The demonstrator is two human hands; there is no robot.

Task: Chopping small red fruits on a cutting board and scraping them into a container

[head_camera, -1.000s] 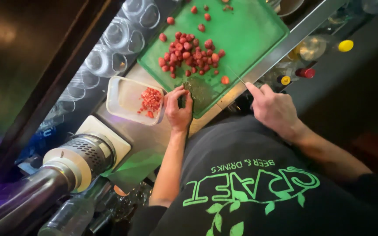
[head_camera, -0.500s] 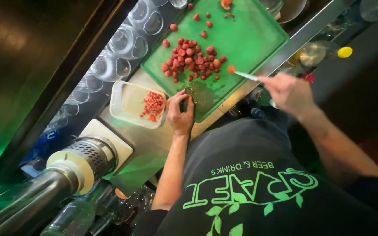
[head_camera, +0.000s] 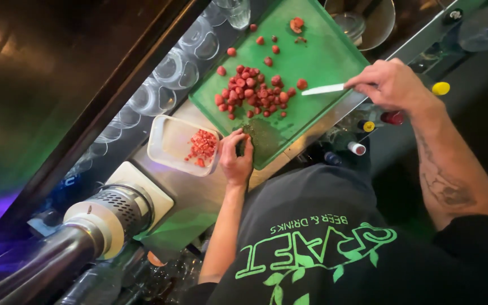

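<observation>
overhead, right hand [head_camera: 393,85] fingers pinch a white knife [head_camera: 323,89]; left hand [head_camera: 236,161] fingers curl (loosely) on the green board [head_camera: 323,53].

Black shirt, green leafy print, tattooed forearm.

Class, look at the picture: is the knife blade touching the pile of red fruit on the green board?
Apart. The head view shows bare green board between the knife tip and the fruit pile.
</observation>
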